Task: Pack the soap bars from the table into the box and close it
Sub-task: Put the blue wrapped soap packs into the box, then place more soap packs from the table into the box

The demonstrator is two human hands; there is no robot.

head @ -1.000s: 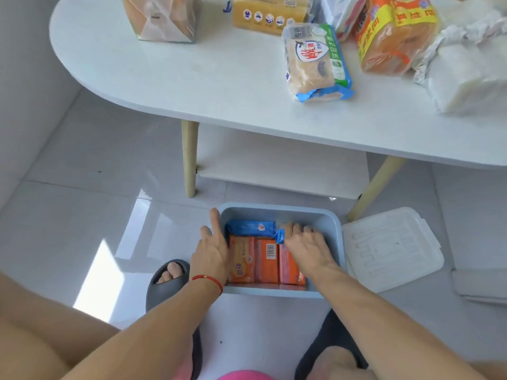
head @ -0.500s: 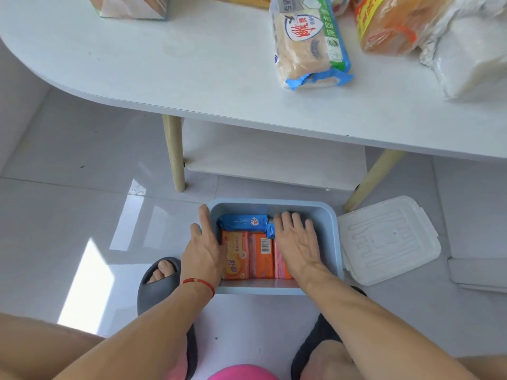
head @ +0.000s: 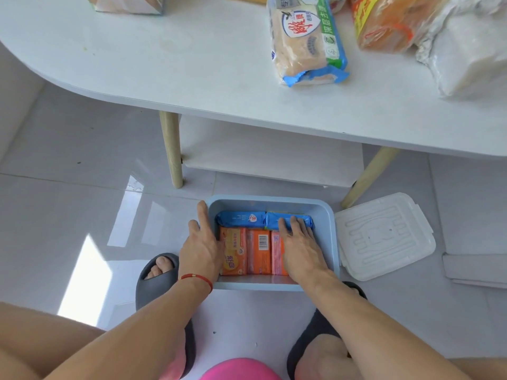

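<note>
A light blue box stands open on the floor between my feet. Inside lie three orange soap bars side by side and two blue-wrapped bars along the far wall. My left hand rests on the box's left rim, fingers spread. My right hand lies flat inside the box, fingers apart, pressing on the right blue bar and the rightmost orange bar. The white lid lies on the floor to the right of the box. A blue and green soap multipack lies on the white table.
More wrapped packs stand on the table: an orange one, a white plastic one and one at the far left. The table's wooden legs and low shelf are behind the box. Flat cardboard lies far right.
My right hand has shifted from the middle of the box to its right side, laying the second blue bar flat along the far wall. The left hand stays on the left rim.
</note>
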